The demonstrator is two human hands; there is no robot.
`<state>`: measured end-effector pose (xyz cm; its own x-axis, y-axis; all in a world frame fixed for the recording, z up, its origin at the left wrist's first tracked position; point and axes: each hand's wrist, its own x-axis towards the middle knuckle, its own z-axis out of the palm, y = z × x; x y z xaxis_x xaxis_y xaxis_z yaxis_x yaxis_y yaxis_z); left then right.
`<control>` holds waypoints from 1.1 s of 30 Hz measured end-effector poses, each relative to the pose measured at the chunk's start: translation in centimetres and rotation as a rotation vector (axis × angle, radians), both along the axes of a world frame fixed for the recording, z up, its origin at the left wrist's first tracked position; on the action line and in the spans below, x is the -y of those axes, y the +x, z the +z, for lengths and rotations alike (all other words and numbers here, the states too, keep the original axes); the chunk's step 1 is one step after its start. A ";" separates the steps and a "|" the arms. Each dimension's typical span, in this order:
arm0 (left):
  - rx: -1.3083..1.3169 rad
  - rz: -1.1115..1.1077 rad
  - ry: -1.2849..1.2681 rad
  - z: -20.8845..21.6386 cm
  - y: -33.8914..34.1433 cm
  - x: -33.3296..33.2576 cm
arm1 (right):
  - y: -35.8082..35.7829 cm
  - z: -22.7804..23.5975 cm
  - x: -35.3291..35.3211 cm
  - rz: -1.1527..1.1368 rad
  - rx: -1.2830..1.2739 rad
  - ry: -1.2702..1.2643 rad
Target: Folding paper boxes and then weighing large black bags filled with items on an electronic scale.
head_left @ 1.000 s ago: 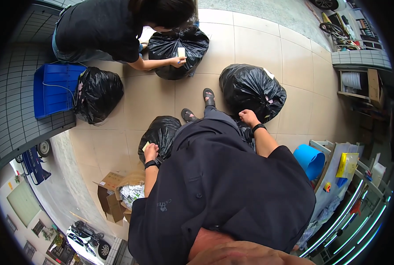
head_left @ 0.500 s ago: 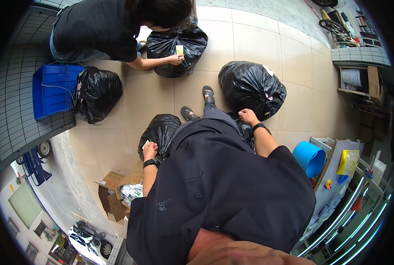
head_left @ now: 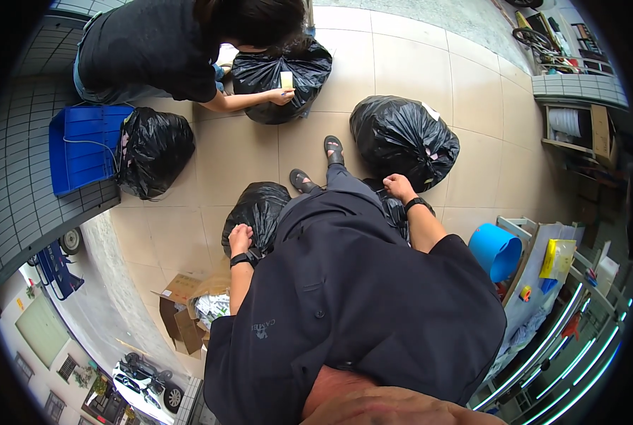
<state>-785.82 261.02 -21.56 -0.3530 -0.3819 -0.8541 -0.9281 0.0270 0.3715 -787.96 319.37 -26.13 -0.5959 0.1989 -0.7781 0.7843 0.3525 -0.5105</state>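
Observation:
My left hand (head_left: 241, 239) is closed, held over a tied black garbage bag (head_left: 265, 207) beside my left leg. Its fingers hide whatever they may hold. My right hand (head_left: 399, 188) has its fingers curled in, above a dark bag (head_left: 396, 212) by my right leg. Just ahead of that hand lies a large knotted black garbage bag (head_left: 404, 138) with a whitish patch on its side. A co-worker in a dark T-shirt (head_left: 146, 49) bends over another full garbage bag (head_left: 260, 74), one hand (head_left: 282, 96) at a pale yellow slip (head_left: 287, 80) on it.
Another black garbage bag (head_left: 157, 152) leans by a blue plastic bin (head_left: 86, 145) at the left. An opened cardboard box (head_left: 178, 312) stands behind my left arm. To my right are a light-blue bucket (head_left: 497, 253) and a cluttered metal rack (head_left: 579, 319). Beige floor tiles (head_left: 409, 64) lie between the bags.
A small yellowish slip showed at my left fingertips before; now it is out of sight and that hand has turned slightly. My right hand looks the same.

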 end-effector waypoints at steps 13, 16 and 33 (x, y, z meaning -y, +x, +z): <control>0.020 0.006 0.006 -0.3 -0.5 0.2 | -1.5 0.7 0.6 -0.041 0.033 -0.014; 0.026 -0.003 0.006 -0.4 -0.8 0.2 | -1.4 0.7 0.6 -0.025 0.030 -0.005; 0.029 0.011 -0.013 -0.5 -1.1 0.9 | -2.7 0.7 1.6 -0.021 0.043 -0.028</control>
<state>-786.91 260.09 -22.07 -0.3244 -0.3964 -0.8588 -0.9385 0.0217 0.3445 -790.62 317.82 -25.46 -0.5576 0.1892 -0.8082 0.8129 0.3215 -0.4856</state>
